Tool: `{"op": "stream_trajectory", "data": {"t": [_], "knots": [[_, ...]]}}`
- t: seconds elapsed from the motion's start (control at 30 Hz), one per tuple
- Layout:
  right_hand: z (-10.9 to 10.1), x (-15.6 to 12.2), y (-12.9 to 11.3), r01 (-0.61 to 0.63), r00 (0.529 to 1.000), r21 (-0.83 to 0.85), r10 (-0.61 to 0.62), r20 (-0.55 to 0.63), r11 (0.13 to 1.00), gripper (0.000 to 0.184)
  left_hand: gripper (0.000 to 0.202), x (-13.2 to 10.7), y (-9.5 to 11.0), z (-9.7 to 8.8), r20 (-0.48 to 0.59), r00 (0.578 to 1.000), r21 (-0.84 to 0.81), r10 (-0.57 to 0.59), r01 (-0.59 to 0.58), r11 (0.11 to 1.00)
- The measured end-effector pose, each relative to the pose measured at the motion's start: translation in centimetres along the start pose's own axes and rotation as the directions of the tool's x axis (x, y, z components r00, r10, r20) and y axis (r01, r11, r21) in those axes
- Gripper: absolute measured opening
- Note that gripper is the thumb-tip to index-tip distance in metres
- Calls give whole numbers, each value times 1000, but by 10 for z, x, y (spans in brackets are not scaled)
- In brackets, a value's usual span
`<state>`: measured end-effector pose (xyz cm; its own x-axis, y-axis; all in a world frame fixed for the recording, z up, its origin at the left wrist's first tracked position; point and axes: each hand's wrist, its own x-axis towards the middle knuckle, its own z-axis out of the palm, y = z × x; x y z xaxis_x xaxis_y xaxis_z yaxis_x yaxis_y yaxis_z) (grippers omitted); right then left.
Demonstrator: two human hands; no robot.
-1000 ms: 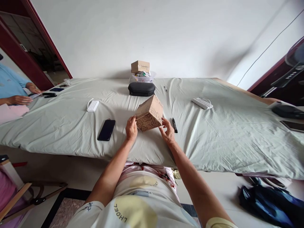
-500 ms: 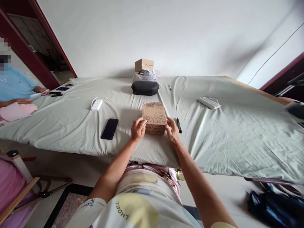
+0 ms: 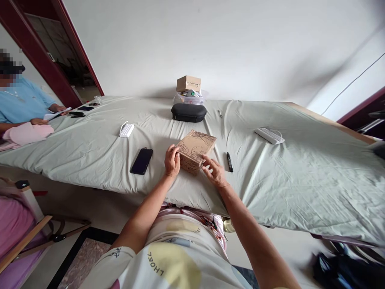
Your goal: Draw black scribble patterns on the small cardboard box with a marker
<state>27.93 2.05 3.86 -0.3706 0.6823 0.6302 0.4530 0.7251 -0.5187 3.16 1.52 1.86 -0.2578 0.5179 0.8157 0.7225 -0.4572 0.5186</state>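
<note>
A brown cardboard box with dark scribbled lines on its top and sides stands on the cloth-covered table, turned at an angle to me. My left hand grips its left front corner, fingers curled against the edge. At the near right corner, my right hand holds the box between thumb and fingers. Just right of that hand lies a black marker. A black smartphone lies flat to the left of my left hand.
Behind the box sits a black zip case, with a plastic basket and a small carton beyond. White power strips lie left and right. A pen is farther back. A person sits at the far left holding paper.
The box has turned clockwise on the table, its near right corner swinging toward me. My right hand has shifted inward and nearer with that corner; my left hand stays at the left side.
</note>
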Motion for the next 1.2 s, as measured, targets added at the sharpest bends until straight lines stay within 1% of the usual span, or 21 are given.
{"op": "stream_trajectory", "data": {"t": [0.07,0.13,0.17,0.23,0.3,0.33,0.37,0.4,0.43,0.47,0.53,0.57,0.63,0.7,0.77,0.87,0.93,1.0,1.07,1.13,1.2], "knots": [[6,-1,-7,52,996,-50,-48,81,997,61,64,0,-2,-1,-19,999,21,-43,43,999],[12,-2,-13,75,991,-101,-63,121,992,57,67,0,-2,-3,-14,1000,64,-24,25,998],[15,-2,-15,79,990,-120,-64,125,990,56,67,0,0,-3,-3,1000,80,19,-18,997],[17,-2,-17,70,993,-145,-55,106,987,56,64,-2,6,-3,39,986,78,163,-166,983],[16,-2,-16,32,998,-156,-22,62,987,56,61,-4,12,-2,89,943,30,322,-325,945],[15,-1,-15,-7,999,-163,13,35,987,57,61,-4,15,0,108,922,8,372,-375,927],[12,0,-12,-64,998,-173,66,4,983,57,60,-5,16,1,124,911,-6,394,-397,918],[10,0,-9,-138,990,-183,134,-33,973,57,58,-5,17,3,140,909,-12,393,-396,918],[7,1,-5,-221,975,-188,210,-74,957,59,55,-5,17,4,156,913,-13,378,-380,925],[3,2,-1,-309,949,-183,291,-118,933,61,52,-5,15,5,169,918,-17,358,-361,933],[-4,5,8,-467,877,-146,436,-203,872,66,47,-4,11,7,183,924,-44,336,-334,942],[-7,6,13,-527,838,-122,491,-237,841,68,46,-4,8,7,177,926,-65,334,-328,942],[-12,7,20,-608,777,-93,567,-273,789,66,45,-3,4,7,141,933,-112,332,-318,941],[-15,8,24,-646,749,-95,605,-271,758,61,43,-2,1,7,101,947,-140,305,-290,947],[-16,8,26,-654,747,-114,616,-251,747,55,43,-3,-1,7,89,965,-142,247,-233,962],[-15,7,26,-650,757,-179,611,-231,739,44,43,-5,-3,9,109,985,-127,134,-119,985],[-15,5,26,-629,778,-257,598,-193,734,36,52,-7,-6,10,138,990,-122,26,-9,992],[-14,3,27,-598,796,-332,586,-147,729,30,67,-9,-9,13,196,975,-117,-105,130,985],[-14,1,28,-580,806,-371,578,-129,726,28,73,-10,-12,15,251,946,-100,-203,234,967],[-13,0,28,-573,812,-374,567,-138,729,26,68,-10,-14,16,277,929,-71,-245,274,959],[-12,-1,28,-576,812,-366,562,-155,731,23,61,-10,-15,17,289,924,-44,-249,273,961]]}}
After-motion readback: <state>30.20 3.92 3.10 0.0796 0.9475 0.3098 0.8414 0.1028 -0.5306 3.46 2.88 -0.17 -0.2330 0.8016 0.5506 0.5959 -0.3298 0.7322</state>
